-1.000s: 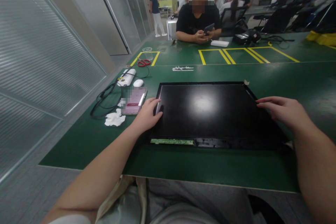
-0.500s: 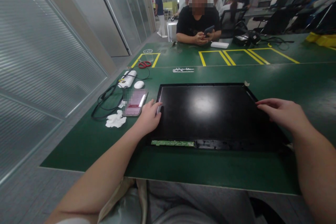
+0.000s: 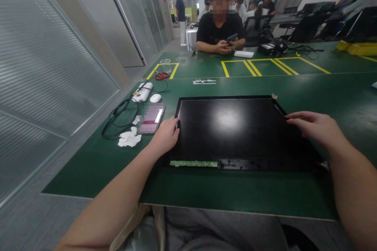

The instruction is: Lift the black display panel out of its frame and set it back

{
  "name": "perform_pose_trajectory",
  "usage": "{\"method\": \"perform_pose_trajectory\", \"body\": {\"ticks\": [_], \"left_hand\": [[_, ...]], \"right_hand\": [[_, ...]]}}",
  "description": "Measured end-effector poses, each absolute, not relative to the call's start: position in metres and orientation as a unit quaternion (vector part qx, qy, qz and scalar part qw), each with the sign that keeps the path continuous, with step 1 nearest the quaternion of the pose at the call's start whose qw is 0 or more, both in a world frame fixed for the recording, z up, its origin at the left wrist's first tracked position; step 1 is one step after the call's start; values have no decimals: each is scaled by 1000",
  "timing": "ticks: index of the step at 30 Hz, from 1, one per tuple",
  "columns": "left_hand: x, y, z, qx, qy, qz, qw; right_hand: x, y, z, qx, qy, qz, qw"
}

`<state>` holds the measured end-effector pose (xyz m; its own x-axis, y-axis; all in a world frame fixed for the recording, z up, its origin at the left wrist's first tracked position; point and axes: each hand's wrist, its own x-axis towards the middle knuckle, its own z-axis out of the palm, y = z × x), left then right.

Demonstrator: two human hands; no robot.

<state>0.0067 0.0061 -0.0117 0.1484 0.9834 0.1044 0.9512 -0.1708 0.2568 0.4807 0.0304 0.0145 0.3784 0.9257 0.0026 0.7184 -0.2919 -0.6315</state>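
A black display panel (image 3: 235, 129) lies flat on the green table in front of me, with a bright reflection on its glass. Along its near edge runs a narrow green circuit board (image 3: 193, 163), exposed on the left half. My left hand (image 3: 166, 135) is closed on the panel's left edge, thumb near the glass and other fingers partly hidden. At the right edge, my right hand (image 3: 319, 125) pinches the frame between thumb and fingers. A small pale tab (image 3: 274, 96) sticks up at the far right corner.
Left of the panel lie a phone (image 3: 151, 117), crumpled tissue (image 3: 129, 137), a white mouse-shaped object (image 3: 155, 98), black cables (image 3: 113, 115) and red-handled scissors (image 3: 161, 75). White strips (image 3: 204, 81) lie beyond the panel. Across the table a person (image 3: 219, 31) holds a phone.
The view has tilted up slightly, so the scene sits a little lower. My left fingers have drawn in closer at the panel's left edge; the right hand keeps its place.
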Motion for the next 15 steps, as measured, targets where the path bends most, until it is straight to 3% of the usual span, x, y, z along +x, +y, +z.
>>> {"method": "perform_pose_trajectory", "body": {"ticks": [15], "left_hand": [[6, 5, -9, 752, 641, 136, 71]], "right_hand": [[483, 32, 16, -800, -509, 194, 250]]}}
